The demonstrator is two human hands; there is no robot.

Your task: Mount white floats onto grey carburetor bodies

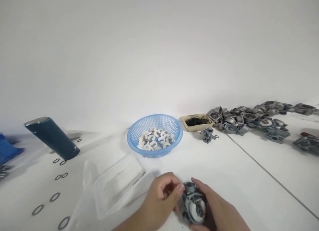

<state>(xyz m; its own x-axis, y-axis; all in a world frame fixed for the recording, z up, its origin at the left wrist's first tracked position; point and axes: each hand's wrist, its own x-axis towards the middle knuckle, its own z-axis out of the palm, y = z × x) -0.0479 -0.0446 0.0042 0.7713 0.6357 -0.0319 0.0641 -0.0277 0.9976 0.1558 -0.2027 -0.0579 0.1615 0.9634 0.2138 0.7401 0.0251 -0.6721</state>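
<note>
A grey metal carburetor (190, 204) with a white float set in its open face is at the bottom of the head view. My right hand (219, 204) wraps around its right side, thumb below and fingers above. At its upper left edge is my left hand (161, 197), thumb and index finger pinched together. Whatever lies between those fingertips is too small or hidden to make out. Beyond the hands, a blue plastic basket (132, 146) holds several white floats (156, 138).
A cream tray (191, 128) holds black rubber rings (198, 120). One small carburetor (207, 135) stands before it; many metal parts (249, 116) are heaped at right. Left are a clear plastic tray (102, 197), scattered rings (54, 196) and a dark teal tumbler (53, 139).
</note>
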